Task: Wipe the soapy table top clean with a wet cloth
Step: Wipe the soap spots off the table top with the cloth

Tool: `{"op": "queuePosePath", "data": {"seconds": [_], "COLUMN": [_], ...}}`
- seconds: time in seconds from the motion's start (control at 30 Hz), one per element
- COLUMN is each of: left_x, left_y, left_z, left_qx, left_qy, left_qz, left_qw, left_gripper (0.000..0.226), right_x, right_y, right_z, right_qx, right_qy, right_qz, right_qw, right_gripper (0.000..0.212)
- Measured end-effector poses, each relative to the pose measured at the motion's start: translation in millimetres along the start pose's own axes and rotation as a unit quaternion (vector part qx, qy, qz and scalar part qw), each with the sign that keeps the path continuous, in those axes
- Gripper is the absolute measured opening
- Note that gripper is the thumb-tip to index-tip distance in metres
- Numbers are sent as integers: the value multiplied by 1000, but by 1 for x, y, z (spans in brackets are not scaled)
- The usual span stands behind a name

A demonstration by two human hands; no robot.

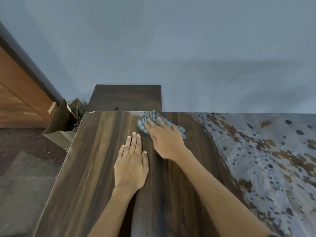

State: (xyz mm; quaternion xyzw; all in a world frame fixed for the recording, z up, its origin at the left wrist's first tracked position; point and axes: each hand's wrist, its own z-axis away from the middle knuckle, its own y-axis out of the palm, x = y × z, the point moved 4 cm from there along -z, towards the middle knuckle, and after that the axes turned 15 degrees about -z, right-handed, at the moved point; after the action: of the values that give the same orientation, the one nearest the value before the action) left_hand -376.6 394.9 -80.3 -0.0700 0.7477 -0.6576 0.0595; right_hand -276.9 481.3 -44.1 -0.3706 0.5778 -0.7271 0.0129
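Note:
A dark wood-grain table top (95, 159) fills the lower view. Its left part shows bare wood, while grey soapy film (266, 159) with dark spots covers the right part. My right hand (164, 139) presses flat on a grey-blue cloth (150, 117) near the table's far edge, with the cloth sticking out past the fingertips and to the right of the hand. My left hand (131, 166) lies flat on the bare wood, fingers together, just left of the right hand and holding nothing.
A small dark wooden cabinet (126, 98) stands behind the table against a grey-blue wall. An olive paper bag (63, 120) stands on the floor off the table's far left corner. A brown wooden door (20, 93) is at far left.

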Motion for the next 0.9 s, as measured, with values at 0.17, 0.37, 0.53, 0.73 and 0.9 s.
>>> {"op": "queuePosePath", "data": {"seconds": [0.17,0.37,0.53,0.73,0.9], "left_x": [-1,-1,-1,-1,-3], "left_y": [3,-2,-12,-17,-13], "left_z": [0,2,6,12,13], "left_qx": [-7,-19,-42,-99,-99], "left_qy": [-15,-36,-51,-22,-24], "left_qz": [-1,30,104,98,115], "left_qw": [1000,999,992,990,988], "left_gripper": [57,55,36,25,26], "right_x": [-40,-19,40,12,-65], "right_y": [-19,-11,29,11,-29], "right_z": [42,-53,-75,16,81], "right_qx": [-30,-61,3,40,-47], "right_qy": [93,165,37,-62,104], "right_qz": [34,-22,-44,-49,3], "right_qw": [995,984,998,996,993], "right_gripper": [50,61,57,48,47]}}
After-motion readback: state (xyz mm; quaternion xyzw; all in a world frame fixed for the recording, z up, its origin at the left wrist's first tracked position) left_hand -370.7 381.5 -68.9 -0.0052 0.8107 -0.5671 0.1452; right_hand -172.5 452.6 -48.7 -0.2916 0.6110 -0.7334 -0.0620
